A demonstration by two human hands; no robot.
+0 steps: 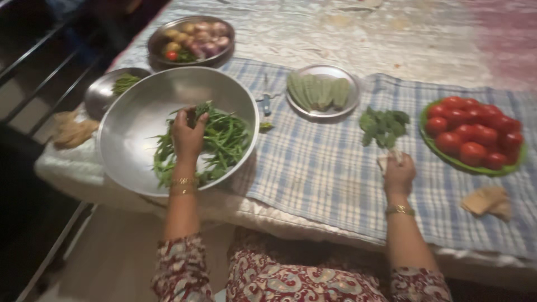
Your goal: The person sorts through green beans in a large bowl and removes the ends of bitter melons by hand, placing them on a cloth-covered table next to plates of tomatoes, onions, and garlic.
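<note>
Greens (215, 142), long thin stems and leaves, lay in a heap inside the large steel bowl (134, 112) at the near left edge of the bed. The left hand (187, 137) reached into that bowl, its fingers pinched around a small tuft of the greens above the heap. The right hand (398, 174) rested on the blue checked cloth (313, 173), closed on a pale bundle at the base of a leafy bunch (383, 126). Just beyond lay a steel plate of ridged gourd pieces (319, 92), and to the right a green tray of red tomatoes (475, 131). A dish of onions and potatoes (196, 39) stood farther back.
</note>
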